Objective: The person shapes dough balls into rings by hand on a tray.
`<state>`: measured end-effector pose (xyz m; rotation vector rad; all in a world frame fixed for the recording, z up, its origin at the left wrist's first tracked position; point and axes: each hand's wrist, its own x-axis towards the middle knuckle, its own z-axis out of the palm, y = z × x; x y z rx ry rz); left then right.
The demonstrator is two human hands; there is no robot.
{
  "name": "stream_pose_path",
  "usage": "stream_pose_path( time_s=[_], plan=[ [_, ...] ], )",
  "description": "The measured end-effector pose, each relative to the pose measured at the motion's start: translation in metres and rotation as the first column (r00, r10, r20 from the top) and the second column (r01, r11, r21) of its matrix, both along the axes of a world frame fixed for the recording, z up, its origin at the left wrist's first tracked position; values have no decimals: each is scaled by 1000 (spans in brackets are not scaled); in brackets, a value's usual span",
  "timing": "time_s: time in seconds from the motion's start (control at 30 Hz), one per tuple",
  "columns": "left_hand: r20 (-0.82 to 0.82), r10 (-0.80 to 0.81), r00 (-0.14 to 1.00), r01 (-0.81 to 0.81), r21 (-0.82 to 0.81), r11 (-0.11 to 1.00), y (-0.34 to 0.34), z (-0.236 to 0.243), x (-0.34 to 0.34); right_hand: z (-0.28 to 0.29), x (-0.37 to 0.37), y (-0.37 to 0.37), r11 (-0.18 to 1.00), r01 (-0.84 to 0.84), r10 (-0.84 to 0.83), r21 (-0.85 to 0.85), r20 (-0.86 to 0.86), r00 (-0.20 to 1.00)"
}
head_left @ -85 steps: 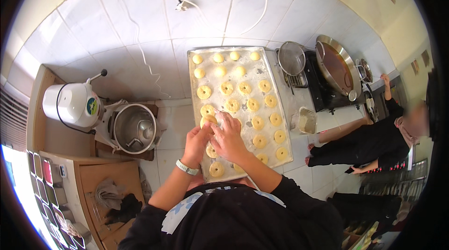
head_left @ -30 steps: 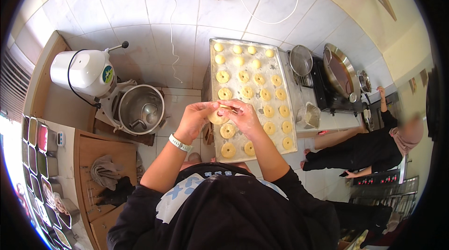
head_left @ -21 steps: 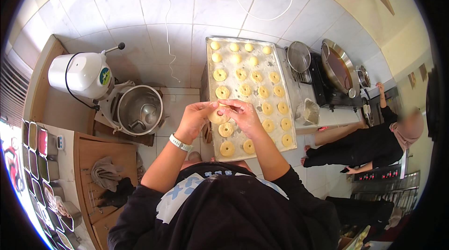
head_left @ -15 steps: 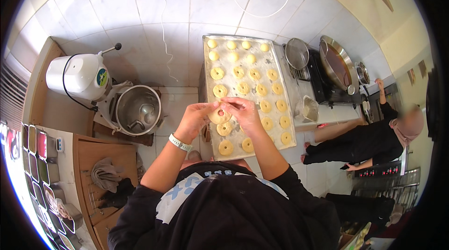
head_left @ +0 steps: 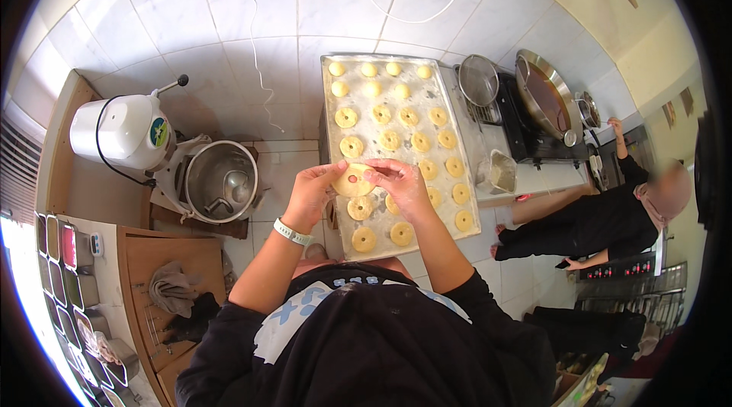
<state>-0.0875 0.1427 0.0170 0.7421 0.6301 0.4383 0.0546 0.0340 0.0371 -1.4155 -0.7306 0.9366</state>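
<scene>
Above the near-left part of a floured metal tray [head_left: 432, 96], both my hands hold a pale yellow dough ring [head_left: 354, 189]. My left hand [head_left: 309, 192] pinches its left edge between thumb and fingers. On the opposite edge, the fingers of my right hand [head_left: 402, 187] grip it, and flour dusts that hand. A finger-coloured patch shows through the ring's hole. Beneath and beyond lie rows of shaped dough rings [head_left: 364, 238] on the tray. Several round dough balls [head_left: 372, 89] sit in its far rows, still without holes.
Left stands a white stand mixer [head_left: 122, 131] with a steel bowl [head_left: 200, 171]. On the right, a wide pan [head_left: 543, 91] of brown liquid sits on a black stove [head_left: 526, 146], beside a mesh strainer [head_left: 479, 78] and a square container [head_left: 501, 172]. Another person [head_left: 595, 216] stands farther right.
The dough ring looks stretched wider between my hands, its outline broader than before. My hands keep their grip on it. The view has shifted slightly, moving the surroundings left.
</scene>
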Motion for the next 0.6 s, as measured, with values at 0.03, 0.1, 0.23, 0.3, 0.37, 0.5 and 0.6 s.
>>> stream_pose_path(
  time_s=[0.03,0.1,0.23,0.3,0.37,0.5,0.6],
  plan=[
    [17,-42,999,42,-12,999,-1,0,2,-4,1,0,1000,2,-2,-3,-1,1000],
    [34,-85,996,86,-26,996,-2,-2,5,-11,2,-1,1000,-23,23,-5,79,997],
    [-29,-69,997,69,3,998,-2,-5,7,-5,-1,-5,998,-55,55,9,-55,997],
    [-27,-39,999,39,-13,999,-3,-3,12,-9,11,-7,1000,-24,24,-4,57,998],
    [-107,-151,983,150,-22,988,-4,-6,15,-13,14,-7,998,-53,54,-41,40,998],
    [-87,-122,989,121,-17,993,-6,-19,25,-18,18,-10,994,-104,102,-21,-72,992],
    [-128,-85,988,84,-15,996,-7,-17,35,-21,36,-11,988,-87,86,-124,-16,996]
  ],
)
